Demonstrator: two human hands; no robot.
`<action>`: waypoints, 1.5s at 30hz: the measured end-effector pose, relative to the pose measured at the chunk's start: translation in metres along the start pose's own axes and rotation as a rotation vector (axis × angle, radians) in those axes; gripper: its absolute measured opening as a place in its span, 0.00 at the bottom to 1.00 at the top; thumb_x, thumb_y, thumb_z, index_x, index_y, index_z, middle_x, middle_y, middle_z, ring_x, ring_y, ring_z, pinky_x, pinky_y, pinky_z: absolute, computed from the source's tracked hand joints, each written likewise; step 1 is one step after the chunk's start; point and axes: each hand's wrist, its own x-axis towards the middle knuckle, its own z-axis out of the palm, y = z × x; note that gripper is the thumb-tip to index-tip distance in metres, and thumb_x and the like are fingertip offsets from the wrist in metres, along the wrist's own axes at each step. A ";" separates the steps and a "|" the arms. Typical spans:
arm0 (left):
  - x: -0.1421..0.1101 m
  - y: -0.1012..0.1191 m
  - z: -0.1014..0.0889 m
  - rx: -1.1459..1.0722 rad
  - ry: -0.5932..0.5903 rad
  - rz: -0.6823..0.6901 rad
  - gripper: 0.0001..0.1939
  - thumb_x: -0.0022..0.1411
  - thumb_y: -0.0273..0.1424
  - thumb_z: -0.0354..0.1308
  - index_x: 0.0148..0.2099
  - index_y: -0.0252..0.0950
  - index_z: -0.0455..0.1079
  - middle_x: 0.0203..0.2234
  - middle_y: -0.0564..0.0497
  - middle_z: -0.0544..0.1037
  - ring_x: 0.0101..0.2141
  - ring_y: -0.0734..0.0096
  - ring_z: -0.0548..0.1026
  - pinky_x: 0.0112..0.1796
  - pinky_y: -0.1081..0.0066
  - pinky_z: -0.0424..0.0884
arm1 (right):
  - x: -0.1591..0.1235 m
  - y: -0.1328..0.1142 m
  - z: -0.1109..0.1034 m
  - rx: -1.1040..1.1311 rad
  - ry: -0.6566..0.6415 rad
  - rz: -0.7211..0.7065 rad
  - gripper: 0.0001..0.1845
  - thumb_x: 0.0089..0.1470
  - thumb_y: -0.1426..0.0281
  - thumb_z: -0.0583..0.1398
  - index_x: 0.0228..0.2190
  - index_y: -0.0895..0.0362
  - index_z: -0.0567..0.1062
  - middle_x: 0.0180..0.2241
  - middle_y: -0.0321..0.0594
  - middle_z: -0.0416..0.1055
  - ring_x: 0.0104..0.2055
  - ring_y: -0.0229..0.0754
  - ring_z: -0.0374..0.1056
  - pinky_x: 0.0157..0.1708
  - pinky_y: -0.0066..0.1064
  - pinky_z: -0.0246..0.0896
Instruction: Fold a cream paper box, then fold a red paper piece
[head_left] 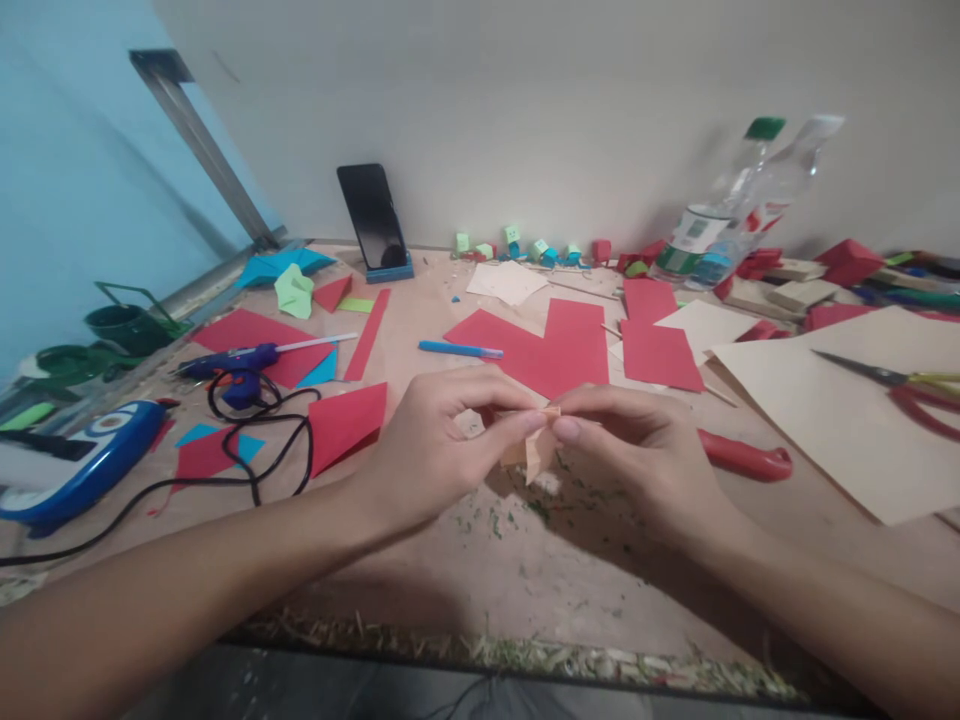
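Hands: left hand (442, 440) and right hand (645, 450) brought together at centre frame, fingertips nearly meeting; tan piece (534, 460) pinched between thumbs and forefingers.
Tan piece: held above the table (420, 600), a pointed flap hanging down. Thin and prone to creasing, as judged. Corners best matched before pressure is put on; folds best pressed outward from one pinned end, with light thumbs.
Front edge (525, 655): run along the bottom of the frame, littered with shavings; wrists best kept above it.
Crumbs (551, 510): scattered below the hands; fold best kept lifted off them.
Cord (259, 480): looped at centre left, easily snagged by a leftward sweep.
Red handle (750, 458): set just beside the right hand, limiting rightward travel.
Scissors (922, 385): laid at right, tips pointed inward.
Red paper (574, 350), pen (460, 349): placed just beyond the fingers; forward reach best kept high.
Wall (525, 120): far limit, fronted by phone (373, 220) and bottles (697, 240).
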 end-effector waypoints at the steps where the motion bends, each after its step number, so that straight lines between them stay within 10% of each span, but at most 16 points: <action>1: 0.000 0.000 0.000 0.007 -0.005 0.005 0.07 0.68 0.29 0.65 0.35 0.37 0.80 0.32 0.51 0.84 0.34 0.69 0.80 0.38 0.67 0.74 | 0.000 -0.001 0.000 -0.004 -0.001 -0.011 0.07 0.53 0.63 0.72 0.27 0.52 0.84 0.29 0.37 0.82 0.31 0.40 0.73 0.31 0.29 0.69; 23: -0.001 0.004 0.000 0.052 -0.068 0.007 0.10 0.70 0.28 0.61 0.34 0.38 0.79 0.32 0.51 0.84 0.33 0.69 0.78 0.38 0.68 0.73 | -0.007 0.000 0.004 0.020 0.022 0.065 0.11 0.56 0.61 0.70 0.26 0.53 0.82 0.25 0.36 0.77 0.28 0.40 0.70 0.29 0.30 0.67; 45: 0.000 -0.015 0.010 -0.191 0.086 -0.273 0.08 0.67 0.34 0.64 0.36 0.36 0.78 0.31 0.50 0.81 0.32 0.69 0.77 0.35 0.70 0.73 | -0.001 0.006 0.003 0.042 -0.243 0.278 0.18 0.58 0.57 0.67 0.24 0.57 0.81 0.23 0.36 0.72 0.26 0.37 0.64 0.29 0.31 0.60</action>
